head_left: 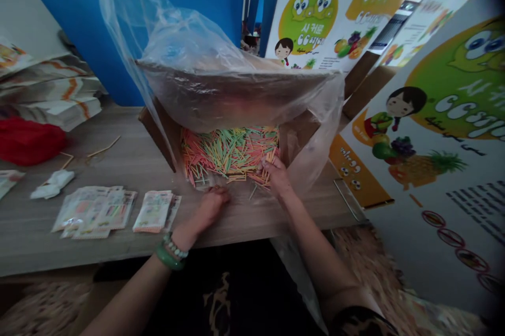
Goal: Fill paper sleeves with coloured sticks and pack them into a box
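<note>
"Where are the coloured sticks [232, 146]?"
"In the open box [170, 126]; the right grip [278, 175] clamps several; the left grip [213, 204] is unclear; likely light, stiff, brittle; best pinched mid-length, gently."

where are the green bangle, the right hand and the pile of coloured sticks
Green bangle [169, 260]: head view, on its outer band.
Right hand [278, 177]: head view, middle of the hand.
Pile of coloured sticks [229, 153]: head view, near its middle.
</note>
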